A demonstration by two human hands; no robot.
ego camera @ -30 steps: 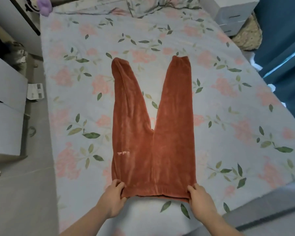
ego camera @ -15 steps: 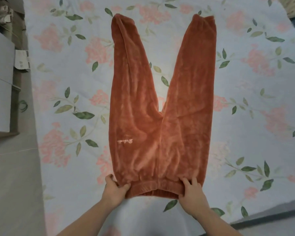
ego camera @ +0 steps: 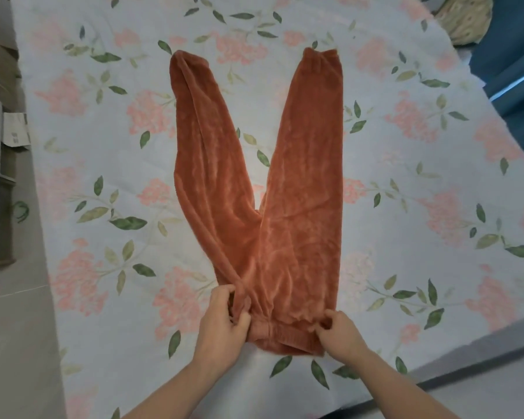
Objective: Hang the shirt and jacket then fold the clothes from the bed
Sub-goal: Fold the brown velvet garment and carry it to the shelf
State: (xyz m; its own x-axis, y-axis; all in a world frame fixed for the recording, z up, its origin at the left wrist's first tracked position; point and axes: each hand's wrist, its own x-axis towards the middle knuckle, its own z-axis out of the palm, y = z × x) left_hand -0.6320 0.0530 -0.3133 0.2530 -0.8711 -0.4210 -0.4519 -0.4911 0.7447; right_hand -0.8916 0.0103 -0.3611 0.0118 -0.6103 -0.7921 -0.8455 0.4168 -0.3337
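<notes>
Rust-coloured plush fills both my hands at the near edge of the bed (ego camera: 109, 297): my left hand (ego camera: 221, 325) has its fingers curled round the bunched left corner of the trousers' waistband (ego camera: 285, 331), drawn in toward the middle, while my right hand (ego camera: 338, 329) pinches the right corner against the flowered sheet. The trousers (ego camera: 273, 213) lie front up, legs splayed in a V toward the far side. The step in hand, as I judge it, is folding them lengthwise, left half over right. To do it well I should carry the left corner across until both corners meet, keep the right one pinned (plush of this kind probably creeps), then lay the left leg (ego camera: 203, 146) onto the right leg (ego camera: 309, 140) and smooth out the ridge.
</notes>
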